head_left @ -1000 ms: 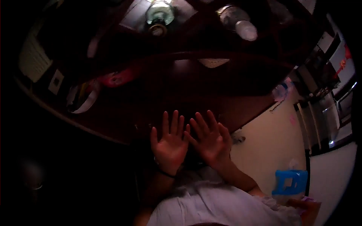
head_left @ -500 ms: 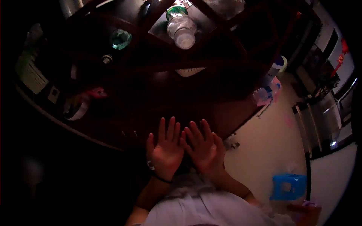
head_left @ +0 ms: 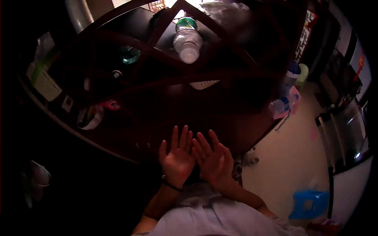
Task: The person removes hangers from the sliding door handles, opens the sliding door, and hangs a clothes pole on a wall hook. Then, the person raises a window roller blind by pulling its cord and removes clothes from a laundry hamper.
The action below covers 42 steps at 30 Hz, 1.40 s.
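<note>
My left hand (head_left: 179, 159) is held palm up with the fingers stretched out, and a dark band (head_left: 172, 185) circles its wrist. Beside it, my right hand (head_left: 214, 161) also faces palm up, fingers spread and its thumb lying close over the palm. The two hands are side by side, their inner edges nearly touching, and neither holds anything. They are in front of the near edge of a dark reddish table (head_left: 181, 112). Upright on the far part stands a clear plastic bottle (head_left: 188, 45) with a green label.
On the table's left lie a roll of tape (head_left: 92, 120) and a greenish glass-like object (head_left: 130, 55). A clear bottle in pink wrapping (head_left: 281, 107) is at the right edge. A blue stool (head_left: 309, 204) stands on the pale floor (head_left: 271, 165). The left side is very dark.
The view has shifted, so the table and its objects appear lower and farther right. Both hands stay open and palm up; the right thumb has drawn in toward its palm.
</note>
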Tool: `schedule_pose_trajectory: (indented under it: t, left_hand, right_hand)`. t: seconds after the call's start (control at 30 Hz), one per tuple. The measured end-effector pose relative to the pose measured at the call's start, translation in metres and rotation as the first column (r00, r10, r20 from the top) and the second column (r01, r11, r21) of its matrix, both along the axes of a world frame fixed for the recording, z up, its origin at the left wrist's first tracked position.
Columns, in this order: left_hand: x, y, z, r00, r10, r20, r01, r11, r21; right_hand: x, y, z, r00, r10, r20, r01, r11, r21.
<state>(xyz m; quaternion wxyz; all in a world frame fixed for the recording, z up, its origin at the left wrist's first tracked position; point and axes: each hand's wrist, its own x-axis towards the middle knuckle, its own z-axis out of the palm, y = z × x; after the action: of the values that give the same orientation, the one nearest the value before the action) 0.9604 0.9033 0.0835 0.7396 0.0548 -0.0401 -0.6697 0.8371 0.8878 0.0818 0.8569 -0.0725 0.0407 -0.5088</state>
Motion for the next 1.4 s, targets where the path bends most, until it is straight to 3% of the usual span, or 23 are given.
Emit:
schedule_pose_trajectory:
  t: [0.23, 0.4, 0.53, 0.6, 0.73, 0.87, 0.97, 1.03, 1.17, 1.23, 1.4]
  left_hand:
    - [0.000, -0.018, -0.023, 0.991, 0.136, 0.001, -0.136, 0.990, -0.041]
    - [0.009, -0.017, -0.035, 0.990, 0.142, 0.018, -0.141, 0.988, -0.057]
    - [0.014, -0.012, -0.027, 0.999, 0.028, -0.028, -0.028, 1.000, 0.005]
    - [0.022, -0.006, -0.031, 1.000, -0.014, -0.004, 0.014, 0.998, 0.067]
    - [0.048, 0.003, -0.028, 0.961, -0.275, 0.013, 0.268, 0.946, 0.183]
    - [0.065, -0.005, -0.045, 0.864, -0.503, 0.013, 0.482, 0.835, 0.264]
    - [0.056, 0.007, -0.041, 0.786, -0.617, -0.013, 0.592, 0.748, 0.301]
    - [0.045, 0.013, -0.048, 0.738, -0.675, 0.004, 0.642, 0.703, 0.306]
    - [0.016, 0.034, -0.053, 0.618, -0.781, -0.096, 0.772, 0.578, 0.263]
    - [-0.001, 0.038, -0.060, 0.583, -0.801, -0.135, 0.801, 0.537, 0.265]
    - [-0.062, 0.043, -0.058, 0.502, -0.854, -0.139, 0.852, 0.460, 0.251]
  right_hand:
    - [0.005, -0.035, -0.026, 0.983, 0.173, 0.066, -0.169, 0.984, -0.062]
    - [0.011, -0.033, -0.027, 0.986, 0.158, 0.042, -0.156, 0.987, -0.045]
    - [0.010, -0.025, -0.022, 0.996, 0.074, 0.055, -0.075, 0.997, 0.011]
    - [0.013, -0.012, -0.019, 0.999, -0.032, 0.026, 0.030, 0.998, 0.053]
    - [0.011, 0.023, -0.029, 0.952, -0.303, 0.046, 0.297, 0.949, 0.103]
    - [0.009, 0.079, -0.043, 0.771, -0.637, -0.007, 0.620, 0.749, 0.234]
    - [0.006, 0.124, -0.038, 0.693, -0.699, -0.177, 0.701, 0.596, 0.392]
    - [-0.003, 0.154, -0.066, 0.611, -0.773, -0.171, 0.788, 0.574, 0.220]
    - [-0.037, 0.211, -0.049, 0.460, -0.861, -0.217, 0.878, 0.405, 0.254]
    - [-0.055, 0.228, -0.053, 0.308, -0.932, -0.189, 0.945, 0.276, 0.177]
    - [-0.095, 0.251, -0.034, 0.175, -0.939, -0.298, 0.981, 0.142, 0.128]
